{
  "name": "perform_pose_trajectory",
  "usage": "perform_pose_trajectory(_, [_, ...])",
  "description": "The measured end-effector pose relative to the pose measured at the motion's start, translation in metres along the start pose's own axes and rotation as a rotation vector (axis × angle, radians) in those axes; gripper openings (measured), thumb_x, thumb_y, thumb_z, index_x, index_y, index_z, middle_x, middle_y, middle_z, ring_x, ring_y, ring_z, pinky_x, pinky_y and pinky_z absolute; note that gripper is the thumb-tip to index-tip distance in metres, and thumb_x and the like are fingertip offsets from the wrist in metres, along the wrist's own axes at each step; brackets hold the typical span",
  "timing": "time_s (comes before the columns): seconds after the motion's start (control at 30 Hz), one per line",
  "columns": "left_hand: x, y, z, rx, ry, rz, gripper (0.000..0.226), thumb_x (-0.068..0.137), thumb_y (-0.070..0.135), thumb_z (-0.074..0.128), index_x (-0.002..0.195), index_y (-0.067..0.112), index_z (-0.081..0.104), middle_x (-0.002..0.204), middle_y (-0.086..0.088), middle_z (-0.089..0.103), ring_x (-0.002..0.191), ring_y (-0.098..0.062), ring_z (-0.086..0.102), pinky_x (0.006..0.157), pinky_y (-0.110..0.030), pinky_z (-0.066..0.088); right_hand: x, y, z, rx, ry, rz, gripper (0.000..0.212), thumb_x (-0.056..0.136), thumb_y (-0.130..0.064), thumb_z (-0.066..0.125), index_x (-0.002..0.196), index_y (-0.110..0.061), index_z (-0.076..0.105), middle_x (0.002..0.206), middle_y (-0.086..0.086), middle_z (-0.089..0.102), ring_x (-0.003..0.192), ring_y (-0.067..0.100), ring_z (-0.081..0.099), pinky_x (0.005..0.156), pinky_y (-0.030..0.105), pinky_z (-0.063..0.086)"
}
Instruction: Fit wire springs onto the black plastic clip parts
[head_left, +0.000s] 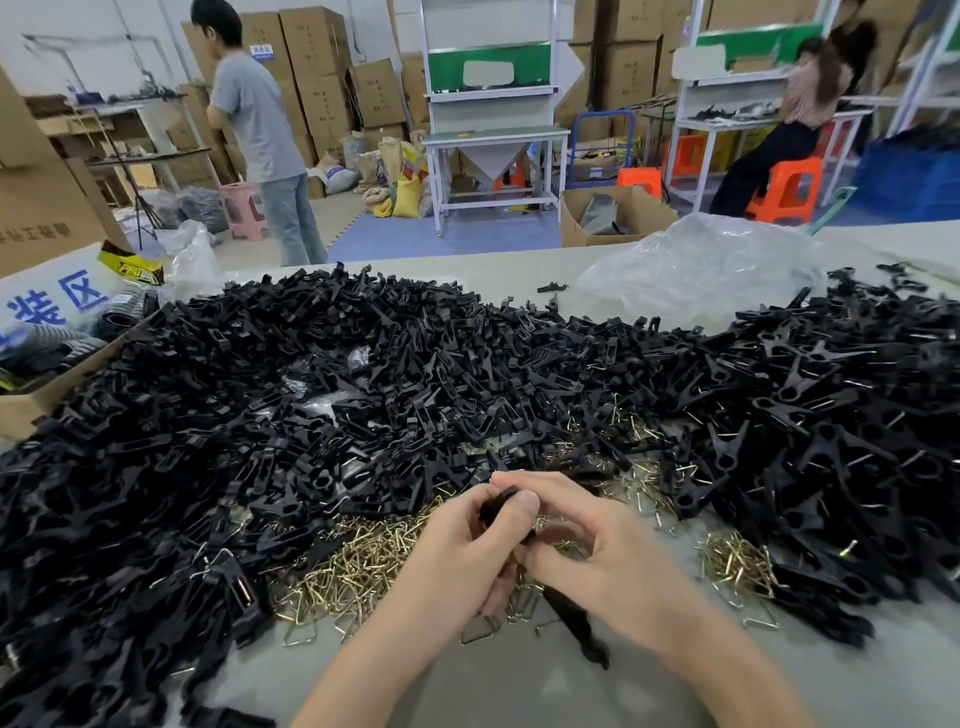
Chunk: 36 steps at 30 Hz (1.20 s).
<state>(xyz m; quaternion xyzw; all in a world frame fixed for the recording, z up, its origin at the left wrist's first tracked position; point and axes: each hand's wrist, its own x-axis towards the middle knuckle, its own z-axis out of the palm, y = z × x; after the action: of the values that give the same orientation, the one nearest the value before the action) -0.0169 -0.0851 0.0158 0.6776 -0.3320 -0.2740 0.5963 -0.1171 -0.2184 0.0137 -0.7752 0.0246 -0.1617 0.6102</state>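
Note:
Both my hands meet over the table's near middle. My left hand grips the upper end of a black plastic clip part, thumb pressed on top. My right hand pinches the same part from the right, fingers curled around it; the part's lower end sticks out below my hands. A wire spring at the part is mostly hidden by my fingers. A heap of loose brass-coloured wire springs lies under and left of my hands. Black clip parts lie in a huge pile across the table.
Clip parts with springs showing lie in a pile at the right. A crumpled clear plastic bag sits at the back right, a cardboard box at the left edge. Bare table surface shows between my forearms. Two people work in the background.

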Motion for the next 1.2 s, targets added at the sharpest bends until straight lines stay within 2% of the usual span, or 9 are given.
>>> perform_pose_trajectory(0.1, [-0.001, -0.003, 0.001, -0.004, -0.019, -0.009, 0.033, 0.102, 0.039, 0.055, 0.096, 0.007, 0.060, 0.052, -0.004, 0.047, 0.039, -0.018, 0.040, 0.042, -0.028, 0.034, 0.001, 0.000, 0.000, 0.023, 0.003, 0.014, 0.058, 0.089, 0.010, 0.063, 0.129, -0.033, 0.065, 0.125, -0.013, 0.066, 0.114, 0.012, 0.066, 0.098, 0.025, 0.051])
perform_pose_trajectory(0.27, [-0.001, -0.003, 0.003, -0.032, -0.037, -0.042, 0.045, 0.094, 0.048, 0.051, 0.102, 0.004, 0.057, 0.046, -0.001, 0.044, 0.034, -0.016, 0.037, 0.039, -0.025, 0.033, 0.001, 0.001, -0.001, 0.046, -0.002, 0.030, 0.060, 0.086, 0.008, 0.068, 0.127, -0.036, 0.066, 0.116, -0.008, 0.070, 0.105, 0.011, 0.069, 0.092, 0.021, 0.051])
perform_pose_trajectory(0.4, [0.000, -0.006, 0.003, -0.039, -0.047, -0.036, 0.038, 0.093, 0.053, 0.053, 0.097, 0.016, 0.060, 0.052, -0.008, 0.044, 0.035, -0.017, 0.036, 0.043, -0.030, 0.032, 0.002, 0.003, 0.000, 0.091, -0.013, 0.011, 0.055, 0.085, 0.008, 0.071, 0.124, -0.031, 0.068, 0.125, -0.006, 0.067, 0.112, 0.016, 0.068, 0.097, 0.025, 0.052])
perform_pose_trajectory(0.53, [0.000, -0.007, 0.002, -0.044, -0.061, -0.021, 0.035, 0.088, 0.057, 0.055, 0.094, 0.024, 0.062, 0.046, 0.002, 0.043, 0.035, -0.014, 0.038, 0.040, -0.026, 0.035, 0.004, 0.006, 0.000, 0.119, -0.014, -0.009, 0.050, 0.081, -0.003, 0.071, 0.123, -0.030, 0.069, 0.127, -0.006, 0.066, 0.116, 0.017, 0.067, 0.097, 0.026, 0.052])
perform_pose_trajectory(0.67, [0.002, -0.007, 0.003, -0.059, -0.016, -0.002, 0.024, 0.082, 0.051, 0.058, 0.093, 0.032, 0.067, 0.047, 0.005, 0.050, 0.038, -0.015, 0.043, 0.042, -0.025, 0.039, 0.004, 0.008, 0.001, 0.100, -0.019, -0.043, 0.050, 0.082, 0.001, 0.075, 0.121, -0.030, 0.071, 0.130, -0.015, 0.062, 0.121, 0.014, 0.064, 0.096, 0.026, 0.053])
perform_pose_trajectory(0.83, [0.006, -0.011, 0.002, -0.103, -0.017, -0.042, 0.003, 0.079, 0.035, 0.063, 0.081, 0.032, 0.063, 0.058, 0.011, 0.054, 0.042, -0.015, 0.046, 0.044, -0.029, 0.042, 0.003, 0.010, 0.002, 0.057, -0.040, -0.005, 0.050, 0.084, -0.001, 0.077, 0.123, -0.031, 0.072, 0.137, -0.017, 0.056, 0.120, 0.017, 0.064, 0.099, 0.038, 0.055])
perform_pose_trajectory(1.03, [0.005, -0.006, 0.008, -0.103, 0.012, -0.047, 0.012, 0.079, 0.030, 0.060, 0.088, 0.031, 0.068, 0.060, 0.010, 0.062, 0.043, -0.014, 0.044, 0.044, -0.026, 0.041, 0.003, 0.009, 0.001, 0.042, -0.038, -0.015, 0.050, 0.082, -0.003, 0.080, 0.123, -0.031, 0.071, 0.137, -0.018, 0.055, 0.119, 0.015, 0.065, 0.096, 0.029, 0.054])
perform_pose_trajectory(1.13, [0.004, -0.004, 0.011, -0.111, 0.042, -0.059, 0.012, 0.078, 0.025, 0.057, 0.082, 0.027, 0.067, 0.058, 0.007, 0.060, 0.042, -0.015, 0.044, 0.042, -0.024, 0.040, 0.003, 0.008, 0.002, 0.041, -0.055, -0.003, 0.053, 0.083, -0.001, 0.079, 0.120, -0.037, 0.071, 0.137, -0.021, 0.054, 0.117, 0.017, 0.066, 0.093, 0.034, 0.057])
perform_pose_trajectory(1.2, [0.002, -0.002, 0.012, -0.121, 0.047, -0.058, 0.014, 0.078, 0.022, 0.056, 0.083, 0.027, 0.068, 0.060, 0.005, 0.064, 0.043, -0.016, 0.045, 0.042, -0.024, 0.040, 0.002, 0.007, 0.003, 0.058, -0.070, 0.015, 0.055, 0.084, 0.003, 0.077, 0.119, -0.038, 0.070, 0.137, -0.020, 0.053, 0.105, 0.020, 0.070, 0.088, 0.035, 0.058])
